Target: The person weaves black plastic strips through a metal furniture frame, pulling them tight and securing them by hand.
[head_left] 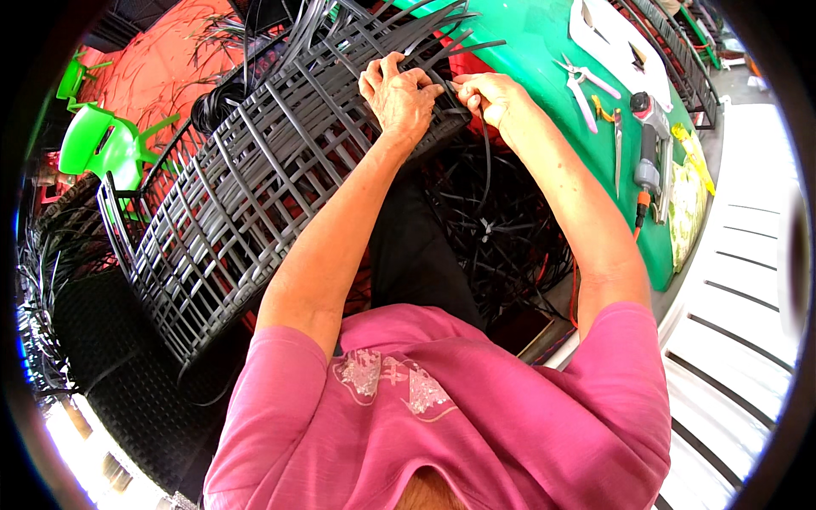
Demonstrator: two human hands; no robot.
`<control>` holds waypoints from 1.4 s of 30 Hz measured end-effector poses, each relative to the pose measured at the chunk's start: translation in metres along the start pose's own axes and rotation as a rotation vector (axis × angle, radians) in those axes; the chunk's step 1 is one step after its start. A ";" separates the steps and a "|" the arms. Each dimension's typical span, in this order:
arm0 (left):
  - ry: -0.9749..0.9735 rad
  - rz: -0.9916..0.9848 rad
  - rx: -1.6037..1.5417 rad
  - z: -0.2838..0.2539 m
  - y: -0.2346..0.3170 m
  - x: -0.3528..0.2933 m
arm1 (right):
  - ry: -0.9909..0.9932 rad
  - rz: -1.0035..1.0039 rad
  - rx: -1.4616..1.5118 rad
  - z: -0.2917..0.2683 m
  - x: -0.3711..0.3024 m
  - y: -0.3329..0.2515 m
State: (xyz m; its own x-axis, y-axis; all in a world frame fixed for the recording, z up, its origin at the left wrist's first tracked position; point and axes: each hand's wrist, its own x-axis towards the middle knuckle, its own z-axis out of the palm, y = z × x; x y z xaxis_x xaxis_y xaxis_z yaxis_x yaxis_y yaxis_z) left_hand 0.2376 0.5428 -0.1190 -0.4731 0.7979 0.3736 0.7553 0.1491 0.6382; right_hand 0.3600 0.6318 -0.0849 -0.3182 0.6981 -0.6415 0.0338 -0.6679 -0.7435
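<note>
Beside green table [527, 47], working at black lattice frame [262, 141], ahead-left: resting curled left hand [399, 98] there, grip unclear; pinching black strip [488, 157] in right hand [491, 95], apparently weaving; next requiring steady tension.

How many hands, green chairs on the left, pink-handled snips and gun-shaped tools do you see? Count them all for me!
Hands: 2 (left hand, right hand)
Green chairs: 2 (near chair, far chair)
Pink-handled snips: 1
Gun-shaped tool: 1
Total: 6
</note>
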 end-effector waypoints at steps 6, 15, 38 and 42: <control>0.010 0.016 0.017 0.002 -0.002 0.000 | -0.019 -0.158 -0.312 0.001 0.007 -0.007; 0.004 0.028 0.038 0.002 -0.005 0.000 | -0.097 -0.542 -1.286 0.019 0.006 -0.022; 0.013 0.051 0.067 0.006 -0.007 0.000 | -0.448 -0.303 -1.084 -0.003 0.016 -0.046; 0.021 0.046 0.041 0.007 -0.006 0.000 | -0.550 -0.453 -1.155 0.000 0.022 -0.042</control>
State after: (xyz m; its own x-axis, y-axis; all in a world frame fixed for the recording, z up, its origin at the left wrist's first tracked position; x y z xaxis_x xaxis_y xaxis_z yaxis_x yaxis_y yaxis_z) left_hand 0.2365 0.5457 -0.1270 -0.4465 0.7918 0.4167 0.7943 0.1363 0.5921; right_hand 0.3515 0.6754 -0.0675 -0.8382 0.4226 -0.3447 0.5084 0.3767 -0.7743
